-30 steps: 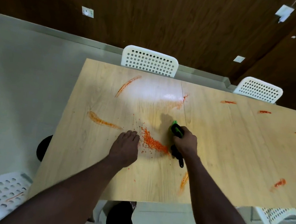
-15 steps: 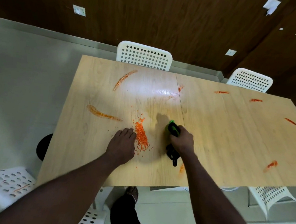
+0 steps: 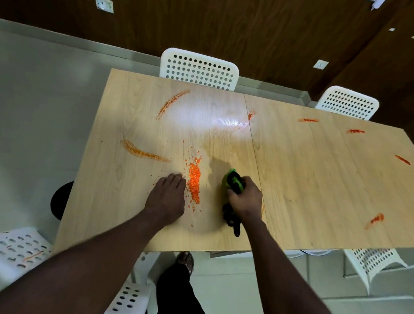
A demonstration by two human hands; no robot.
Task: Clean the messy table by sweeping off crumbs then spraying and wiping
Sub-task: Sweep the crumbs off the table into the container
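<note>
A dark wood-panelled wall (image 3: 240, 19) carries white sockets (image 3: 104, 4), with a pale skirting (image 3: 60, 39) at its foot above a smooth grey floor (image 3: 28, 99). Two white perforated chairs (image 3: 199, 69) stand at the far edge of the light wooden table (image 3: 313, 180), and more such chairs (image 3: 9, 248) sit at its near edge.

Wooden table (image 3: 299, 192) bears orange crumbs (image 3: 194, 181) and smears (image 3: 145, 153), possibly sauce.

Your left hand (image 3: 168, 198) lies flat on the light wooden table (image 3: 313, 180), just left of a narrow pile of orange crumbs (image 3: 194, 181) | your right hand (image 3: 246, 199) grips a green-and-black hand brush (image 3: 234, 181) right of the pile | orange smears (image 3: 142, 152) streak the tabletop | white perforated plastic chairs (image 3: 199, 70) at the far edge
</note>
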